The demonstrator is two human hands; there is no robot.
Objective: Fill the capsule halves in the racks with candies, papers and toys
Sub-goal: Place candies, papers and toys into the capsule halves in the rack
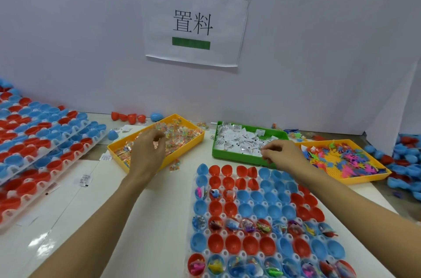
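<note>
The rack (pixel 262 220) of red and blue capsule halves lies on the tabletop (pixel 141 220) nearest the camera; two of its rows and a few cups at the left are already filled, the rest are seen empty. Beyond it the left hand (pixel 149 149) is curled over the yellow candy tray (pixel 157 141), a wrapped candy (pixel 156 144) pinched at its fingertips, while the right hand (pixel 281 152) is bent at the near rim of the green paper tray (pixel 248 141), fingertips drawn together on the paper slips (pixel 239 143); whether one slip or several are taken cannot be told.

More than one slip could be lifted, since they lie overlapped and thin. A candy could be dropped between cups on the way back, as stray ones (pixel 175 165) already lie off the tray. An empty cup could be skipped, or a filled one doubled, because filled and empty rows alternate. A forearm crossing low could tip the loose halves at the rack's far edge.

The yellow toy tray (pixel 341 161) stands at the right, partly behind the right wrist. Stacked racks (pixel 41 141) crowd the left, and loose halves (pixel 405 164) are heaped far right
</note>
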